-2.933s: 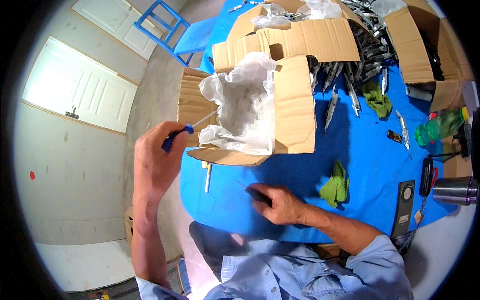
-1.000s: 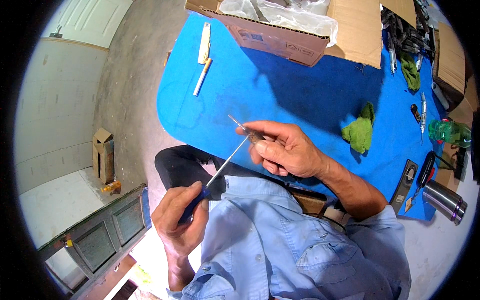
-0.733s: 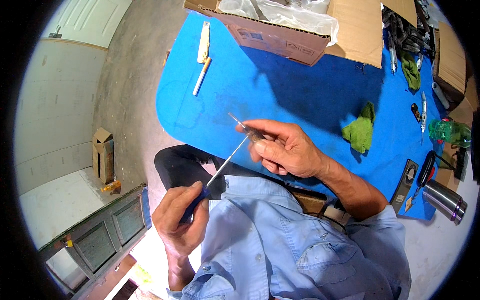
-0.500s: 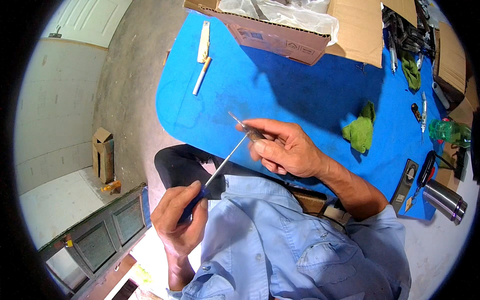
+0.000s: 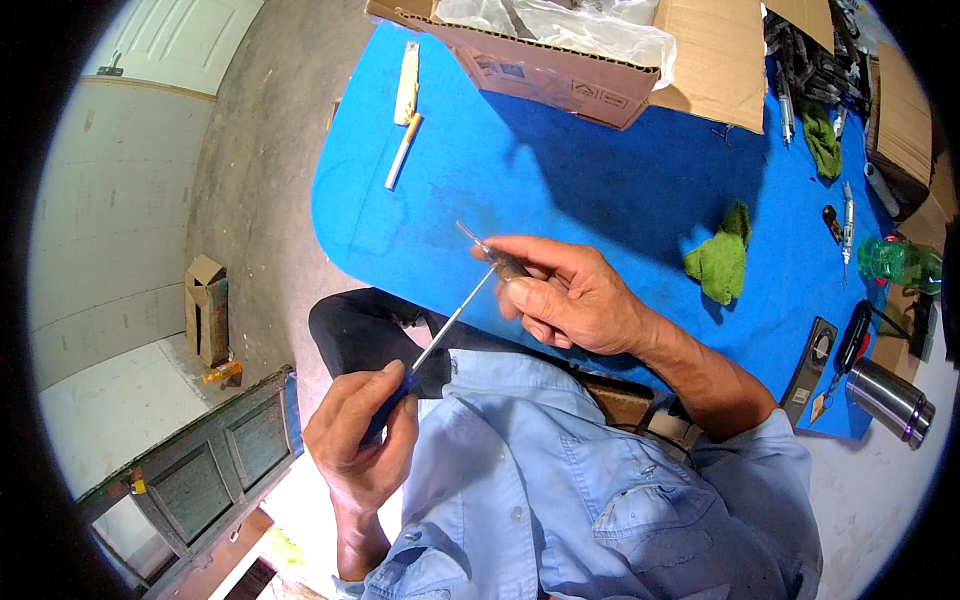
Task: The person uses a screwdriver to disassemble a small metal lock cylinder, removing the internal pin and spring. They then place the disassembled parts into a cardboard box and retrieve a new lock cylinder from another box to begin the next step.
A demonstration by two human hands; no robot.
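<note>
My left hand (image 5: 350,440) is closed around the blue handle of a screwdriver (image 5: 447,328), in front of the shirt. Its thin metal shaft slants up to the right, and the tip meets a small dark part with a thin metal rod (image 5: 507,265). That part is pinched between the thumb and forefinger of my right hand (image 5: 580,300), over the near edge of the blue table; its exact kind does not show. The other right fingers curl under and partly hide it. Beyond the hands a cigarette (image 5: 404,152) lies against a cream-coloured strip (image 5: 407,84).
A cardboard box (image 5: 560,75) with clear plastic in it stands at the far edge of the blue tabletop (image 5: 420,225). Right lie a green cloth (image 5: 722,262), a green bottle (image 5: 900,263), a steel cup (image 5: 890,403) and a heap of dark metal parts (image 5: 815,70).
Almost nothing differs. Both hands keep their places and grips, with the screwdriver tip still at the dark part.
</note>
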